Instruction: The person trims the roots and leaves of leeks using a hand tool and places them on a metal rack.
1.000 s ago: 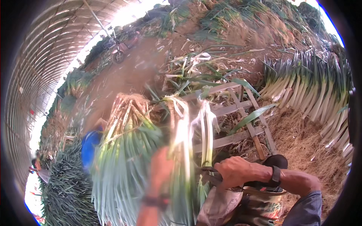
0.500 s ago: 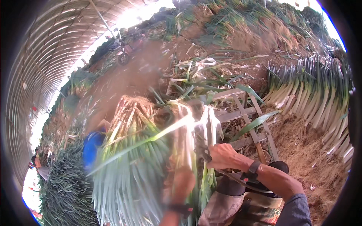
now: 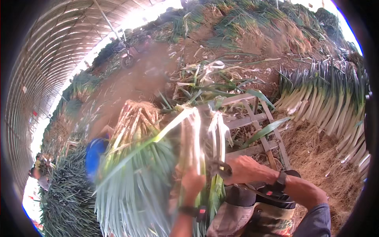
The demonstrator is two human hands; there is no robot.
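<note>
On my feed, a pale, ribbed, arched roof (image 3: 51, 59) curves through 10 o'clock. A broad sheaf of long green leaves and brown-rooted stalks (image 3: 134, 185) fills 8 o'clock, root ends uppermost. White-shafted leeks (image 3: 325, 98) line up at 3 o'clock, presumably keeping them even, beyond a greyish slatted frame (image 3: 246, 120). At 6, the left hand (image 3: 193, 183) closes round glossy white stalks (image 3: 196, 136), seemingly steadying them; at 5, the right hand (image 3: 242, 170) curls tightly about a small dark tool (image 3: 222, 169). I can read no brand or label.
</note>
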